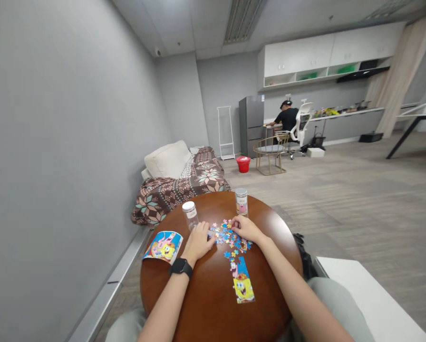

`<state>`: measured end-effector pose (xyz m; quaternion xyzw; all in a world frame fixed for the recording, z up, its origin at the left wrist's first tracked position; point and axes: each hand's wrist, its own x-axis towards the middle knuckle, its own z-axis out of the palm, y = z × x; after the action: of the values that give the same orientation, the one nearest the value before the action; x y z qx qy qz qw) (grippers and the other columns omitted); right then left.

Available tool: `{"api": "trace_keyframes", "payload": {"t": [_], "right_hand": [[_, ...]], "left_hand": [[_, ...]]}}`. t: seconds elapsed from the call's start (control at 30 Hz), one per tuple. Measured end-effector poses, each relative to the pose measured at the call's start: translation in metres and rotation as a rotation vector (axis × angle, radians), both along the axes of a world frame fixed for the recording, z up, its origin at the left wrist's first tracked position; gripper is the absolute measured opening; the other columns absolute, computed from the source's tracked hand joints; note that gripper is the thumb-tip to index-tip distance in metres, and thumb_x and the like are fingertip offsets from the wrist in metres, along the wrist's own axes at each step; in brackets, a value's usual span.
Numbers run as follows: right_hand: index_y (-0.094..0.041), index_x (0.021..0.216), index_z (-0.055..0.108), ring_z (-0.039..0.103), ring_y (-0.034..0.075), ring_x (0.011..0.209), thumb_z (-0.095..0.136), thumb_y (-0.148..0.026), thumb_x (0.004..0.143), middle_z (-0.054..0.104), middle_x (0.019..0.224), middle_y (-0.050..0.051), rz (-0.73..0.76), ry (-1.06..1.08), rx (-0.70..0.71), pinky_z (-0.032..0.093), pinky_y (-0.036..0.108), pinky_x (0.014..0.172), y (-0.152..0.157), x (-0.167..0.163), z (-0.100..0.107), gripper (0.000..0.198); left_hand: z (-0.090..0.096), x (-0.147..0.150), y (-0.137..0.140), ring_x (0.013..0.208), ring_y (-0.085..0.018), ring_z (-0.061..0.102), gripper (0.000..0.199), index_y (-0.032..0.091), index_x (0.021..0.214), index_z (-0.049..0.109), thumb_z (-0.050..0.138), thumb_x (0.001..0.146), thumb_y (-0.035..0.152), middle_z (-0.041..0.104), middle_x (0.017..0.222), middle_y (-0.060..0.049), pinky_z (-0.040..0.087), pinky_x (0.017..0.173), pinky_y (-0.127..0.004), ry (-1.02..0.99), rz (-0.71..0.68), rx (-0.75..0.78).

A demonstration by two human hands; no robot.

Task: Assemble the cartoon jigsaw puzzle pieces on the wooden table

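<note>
Loose jigsaw puzzle pieces (229, 236), mostly blue with some pink and yellow, lie heaped on the round brown table (198, 304). My right hand (247, 229) reaches the far right side of the heap, fingertips pinched on a puzzle piece largely hidden by them. At the heap's left edge rests my left hand (199, 242), fingers apart and holding nothing I can see. Nearer to me is a joined strip of puzzle (242, 282) showing a yellow cartoon face. A curled picture sheet (164, 246) with similar cartoon figures lies left of my left hand.
A clear jar with a white lid (190, 213) stands just beyond my left hand. Another lidded jar (241, 203) is behind my right hand. Past the table are a draped sofa (184, 185), a red bucket (243, 164) and a seated person (287, 118).
</note>
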<state>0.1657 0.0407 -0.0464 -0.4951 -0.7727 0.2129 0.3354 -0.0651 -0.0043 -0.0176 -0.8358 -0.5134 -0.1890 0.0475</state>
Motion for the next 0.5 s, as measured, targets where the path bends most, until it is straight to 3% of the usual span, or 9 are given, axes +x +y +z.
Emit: {"api": "trace_keyframes", "payload": {"t": [0.33,0.5], "right_hand": [[-0.016,0.089,0.061,0.052,0.011,0.067,0.06,-0.014,0.075,0.058,0.075,-0.001,-0.044,-0.032,0.083,0.04,0.023,0.066,-0.0053,0.0005,0.0017,0.014],[-0.017,0.084,0.062,0.051,0.011,0.068,0.06,-0.012,0.074,0.056,0.075,-0.001,-0.067,-0.076,0.138,0.04,0.023,0.067,-0.0021,0.0004,-0.0022,0.011]], "left_hand": [[0.0048,0.0053,-0.0013,0.096,-0.023,0.052,0.02,0.017,0.094,0.052,0.037,0.093,0.03,0.058,0.1,-0.01,0.039,0.086,-0.036,0.115,0.004,0.016],[-0.0022,0.0044,0.0032,0.095,-0.024,0.052,0.021,0.016,0.095,0.053,0.038,0.092,0.03,0.058,0.099,-0.01,0.04,0.084,-0.037,0.1,-0.012,0.069]]}}
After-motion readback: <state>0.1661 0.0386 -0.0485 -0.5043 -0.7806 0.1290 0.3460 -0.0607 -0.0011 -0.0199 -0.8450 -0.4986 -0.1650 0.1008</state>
